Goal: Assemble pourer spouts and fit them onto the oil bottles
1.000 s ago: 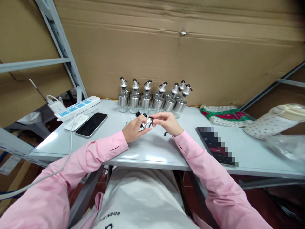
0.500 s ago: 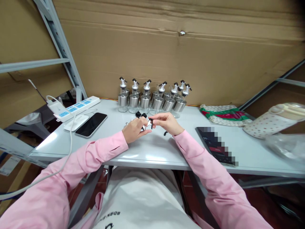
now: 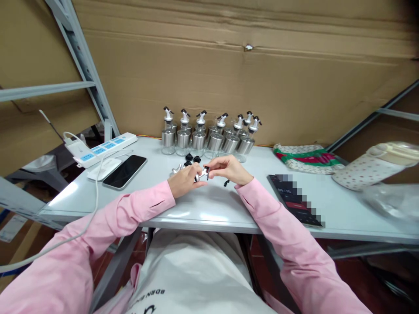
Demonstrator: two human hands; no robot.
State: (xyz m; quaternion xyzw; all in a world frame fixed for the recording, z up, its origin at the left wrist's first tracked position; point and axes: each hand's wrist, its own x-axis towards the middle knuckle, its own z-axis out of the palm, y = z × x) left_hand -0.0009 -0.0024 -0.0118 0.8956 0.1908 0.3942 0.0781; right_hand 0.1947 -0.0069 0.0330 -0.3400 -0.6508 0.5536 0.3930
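Note:
My left hand is closed around a silver-white pourer spout just above the table. At the spout's tip, my right hand pinches a small black flip cap between thumb and fingers. Whether the cap is joined to the spout I cannot tell. Several black stopper pieces lie behind my left hand, and more silver-white spout parts show beside it, partly hidden. Under my right hand rests a small black piece.
Glass bottles with steel bands and pourer tops stand in rows at the back. To the left are a phone, a charging pad and a power strip. A tablet-like device, patterned pouch and dotted flask lie right.
My right hand's fingers have shifted slightly on the black cap, and more of the spout's tip shows. My left hand keeps its hold. The whole view has moved a little.

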